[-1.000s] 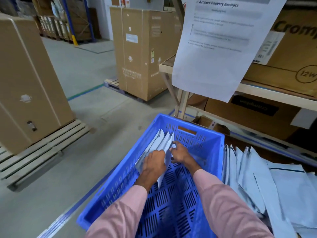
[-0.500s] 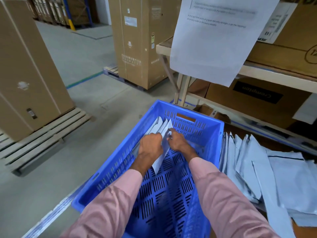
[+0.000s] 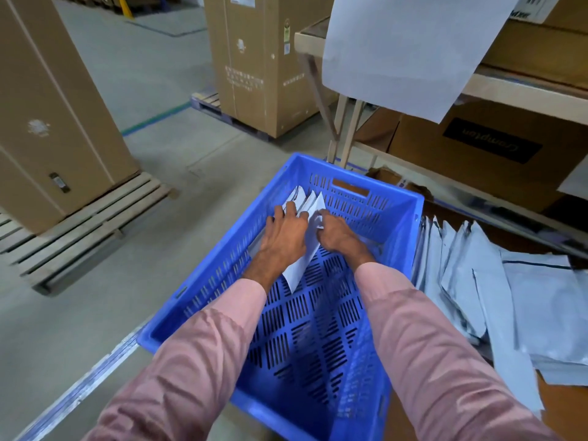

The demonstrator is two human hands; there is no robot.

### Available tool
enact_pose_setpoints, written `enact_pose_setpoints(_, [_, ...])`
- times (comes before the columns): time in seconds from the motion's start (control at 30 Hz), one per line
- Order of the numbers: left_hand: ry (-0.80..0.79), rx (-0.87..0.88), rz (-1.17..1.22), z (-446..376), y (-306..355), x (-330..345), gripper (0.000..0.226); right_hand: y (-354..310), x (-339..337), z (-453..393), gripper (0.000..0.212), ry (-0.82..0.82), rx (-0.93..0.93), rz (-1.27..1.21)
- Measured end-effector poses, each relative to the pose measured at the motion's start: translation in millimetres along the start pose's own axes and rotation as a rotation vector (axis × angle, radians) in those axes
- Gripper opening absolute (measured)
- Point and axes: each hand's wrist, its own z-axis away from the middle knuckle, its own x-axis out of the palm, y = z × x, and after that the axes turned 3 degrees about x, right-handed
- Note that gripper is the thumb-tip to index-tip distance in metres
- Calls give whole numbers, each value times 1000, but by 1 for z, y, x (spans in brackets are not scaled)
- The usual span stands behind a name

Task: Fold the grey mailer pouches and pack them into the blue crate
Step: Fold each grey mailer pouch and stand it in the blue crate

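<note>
Head view: a small row of folded grey mailer pouches stands on edge against the far-left wall of the blue crate, just above the middle of the frame. The left hand lies over the near side of the row, fingers spread flat against the packets and pressing them toward the wall. The right hand has its fingers curled onto the newest pouch, its grip pinching the top edge beside the left hand's fingers.

Compared with a second ago, the newest pouch sits more upright and closer in with the others; its lower corner still pokes out below the left wrist onto the slotted floor. Both hands have stayed on the stack. I judge that this pouch is close to being seated and the hands are only squaring the row, so it won't fan open once released.

Most of the crate floor toward the bottom of the frame holds nothing yet, so packing looks to be at an early stage. At the right of the frame, just beside the crate's wall, a loose pile of unfolded pouches lies on a brown desk, waiting to be folded. Behind it, in the upper right, a wooden shelf carries cardboard boxes, with a white sheet hanging in front.
</note>
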Motion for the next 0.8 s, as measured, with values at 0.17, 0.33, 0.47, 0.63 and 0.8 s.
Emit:
enact_pose_setpoints(0.17, [-21,3,-65,0,2,2,42,-6,-4,5,59,-10,36,16])
enact_pose_setpoints(0.33, [-23,14,-97,0,2,6,43,-13,-12,25,52,36,65,100])
enact_pose_setpoints(0.47, [-19,25,-85,5,4,3,46,-10,-19,49,32,93,0,147])
enact_pose_setpoints(0.63, [79,23,0,20,24,-22,43,-1,-50,95,38,279,-137,178])
enact_pose_setpoints(0.8, [344,129,75,58,96,-58,40,55,-72,167,42,596,-274,92])
